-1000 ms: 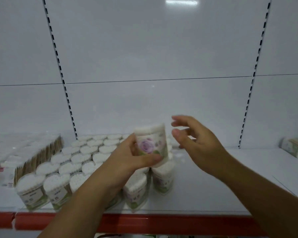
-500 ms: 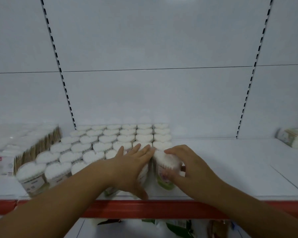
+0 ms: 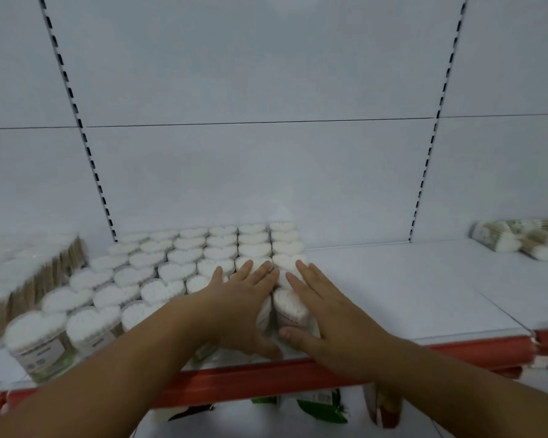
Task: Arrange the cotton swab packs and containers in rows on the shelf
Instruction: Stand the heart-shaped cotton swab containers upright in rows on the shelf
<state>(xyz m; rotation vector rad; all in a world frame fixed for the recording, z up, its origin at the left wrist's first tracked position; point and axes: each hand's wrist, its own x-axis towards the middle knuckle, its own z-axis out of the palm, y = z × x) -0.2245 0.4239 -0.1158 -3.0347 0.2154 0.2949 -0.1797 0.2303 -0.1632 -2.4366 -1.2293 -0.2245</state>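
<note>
Heart-shaped cotton swab containers (image 3: 171,270) stand in several rows on the white shelf (image 3: 393,289), from the back panel to the front edge. My left hand (image 3: 244,298) lies flat with straight fingers on the tops of the front containers in the second row from the right. My right hand (image 3: 317,305) lies flat over the rightmost row, its thumb against the front of the nearest container (image 3: 290,306). Neither hand grips anything.
Flat packs of wooden-stick swabs (image 3: 38,273) stand at the left. A few loose swab packs (image 3: 519,241) lie at the far right back. The shelf has a red front edge (image 3: 250,380); green-printed packages (image 3: 320,406) show below it.
A second ago my left hand held a rose-printed container in the air. That container now stands at the front of the right row, and both hands have flattened over the front containers.
</note>
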